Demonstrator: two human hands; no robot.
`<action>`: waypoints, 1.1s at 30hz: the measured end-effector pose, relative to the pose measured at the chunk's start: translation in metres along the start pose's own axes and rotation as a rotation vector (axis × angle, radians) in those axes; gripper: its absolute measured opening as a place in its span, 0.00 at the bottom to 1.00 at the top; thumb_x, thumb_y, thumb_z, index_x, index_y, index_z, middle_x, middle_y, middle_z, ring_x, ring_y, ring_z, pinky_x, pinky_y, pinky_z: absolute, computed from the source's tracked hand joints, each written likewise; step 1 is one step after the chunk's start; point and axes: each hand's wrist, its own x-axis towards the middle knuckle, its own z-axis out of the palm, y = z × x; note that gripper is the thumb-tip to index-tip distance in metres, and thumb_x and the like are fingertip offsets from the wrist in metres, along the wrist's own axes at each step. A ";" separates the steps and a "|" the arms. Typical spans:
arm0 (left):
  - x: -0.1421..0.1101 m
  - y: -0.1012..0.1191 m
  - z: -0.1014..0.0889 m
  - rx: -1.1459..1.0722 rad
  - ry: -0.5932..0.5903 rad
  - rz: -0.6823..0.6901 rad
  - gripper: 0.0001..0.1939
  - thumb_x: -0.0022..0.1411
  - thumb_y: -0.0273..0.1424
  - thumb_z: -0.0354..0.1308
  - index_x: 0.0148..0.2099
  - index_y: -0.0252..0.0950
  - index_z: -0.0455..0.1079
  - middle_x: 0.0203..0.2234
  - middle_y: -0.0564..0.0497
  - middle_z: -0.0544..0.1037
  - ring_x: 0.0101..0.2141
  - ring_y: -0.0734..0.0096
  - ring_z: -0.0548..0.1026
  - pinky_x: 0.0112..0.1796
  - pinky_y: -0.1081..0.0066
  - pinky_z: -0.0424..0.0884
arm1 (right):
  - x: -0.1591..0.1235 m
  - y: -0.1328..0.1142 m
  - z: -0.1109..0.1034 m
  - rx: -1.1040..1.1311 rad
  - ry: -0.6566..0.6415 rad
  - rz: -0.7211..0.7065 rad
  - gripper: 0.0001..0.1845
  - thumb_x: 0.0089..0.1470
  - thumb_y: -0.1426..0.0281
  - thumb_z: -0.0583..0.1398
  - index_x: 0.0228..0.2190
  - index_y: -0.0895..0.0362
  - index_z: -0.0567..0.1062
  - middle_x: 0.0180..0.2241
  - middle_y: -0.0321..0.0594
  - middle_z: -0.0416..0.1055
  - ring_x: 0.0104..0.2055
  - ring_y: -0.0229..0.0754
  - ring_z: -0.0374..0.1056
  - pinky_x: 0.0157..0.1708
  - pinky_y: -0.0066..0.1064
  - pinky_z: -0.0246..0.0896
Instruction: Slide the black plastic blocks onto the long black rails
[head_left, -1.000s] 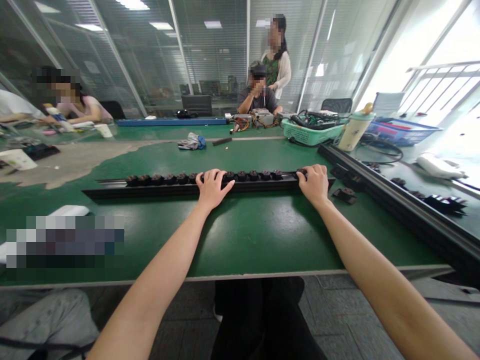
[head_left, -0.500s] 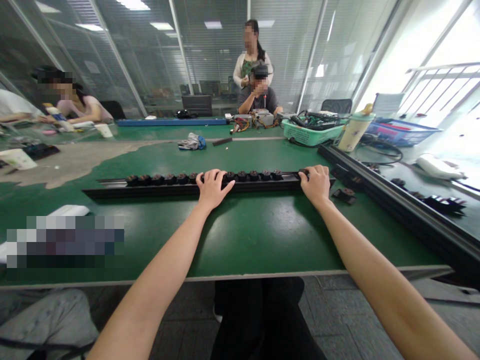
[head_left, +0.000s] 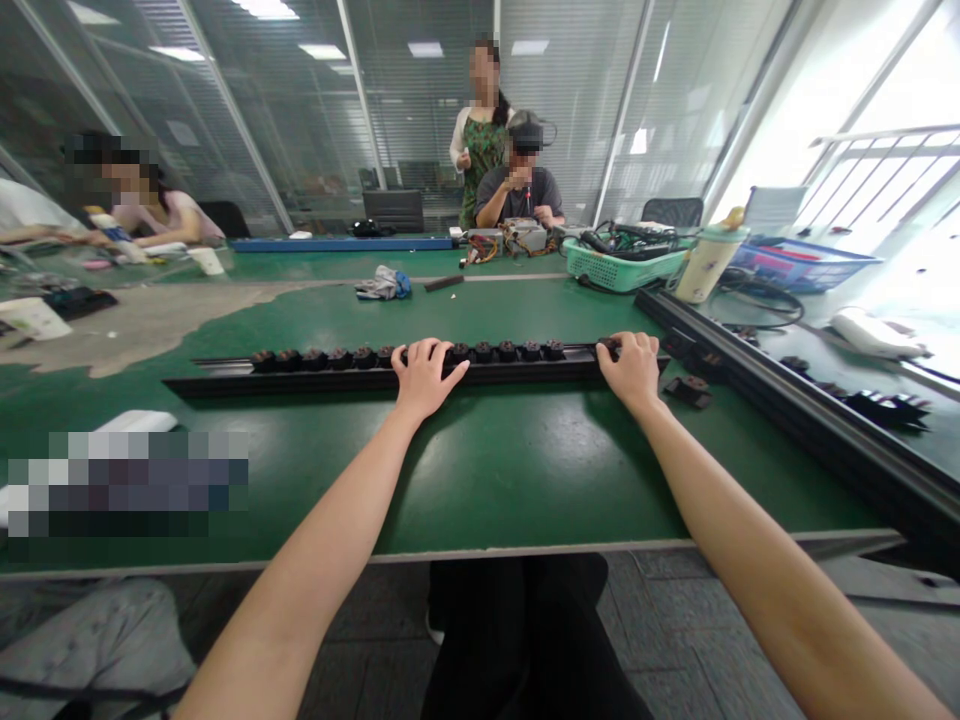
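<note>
A long black rail (head_left: 225, 384) lies across the green table (head_left: 487, 470) in front of me. A row of several small dark round parts (head_left: 330, 356) sits along its top. My left hand (head_left: 424, 378) rests on the rail near its middle, fingers curled over the top among the parts. My right hand (head_left: 632, 370) grips the rail near its right end, fingers closed over a dark part there. A loose black part (head_left: 690, 390) lies on the table just right of that hand.
A second long black rail (head_left: 795, 400) runs diagonally along the right. Behind it are a green basket (head_left: 622, 265), a cream bottle (head_left: 709, 262) and a blue tray (head_left: 802, 262). A rag (head_left: 384, 285) lies mid-table. Seated people work at the far side; one person stands behind.
My hands and the rail have stayed put. The standing person at the far side has walked leftward behind the seated one.
</note>
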 end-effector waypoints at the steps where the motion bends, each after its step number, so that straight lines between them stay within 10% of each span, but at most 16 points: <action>1: 0.000 0.000 0.000 0.003 0.001 0.002 0.23 0.72 0.49 0.50 0.60 0.45 0.72 0.59 0.42 0.73 0.63 0.50 0.65 0.67 0.44 0.46 | 0.000 0.001 0.001 0.011 0.001 0.008 0.18 0.58 0.59 0.59 0.42 0.59 0.77 0.44 0.57 0.72 0.53 0.61 0.61 0.56 0.54 0.61; 33: 0.000 0.000 0.001 0.011 0.012 0.009 0.23 0.72 0.49 0.50 0.61 0.46 0.72 0.59 0.42 0.73 0.62 0.49 0.65 0.67 0.44 0.46 | 0.003 0.006 0.007 0.116 -0.028 -0.021 0.11 0.59 0.67 0.56 0.42 0.55 0.74 0.43 0.51 0.77 0.50 0.54 0.69 0.67 0.56 0.51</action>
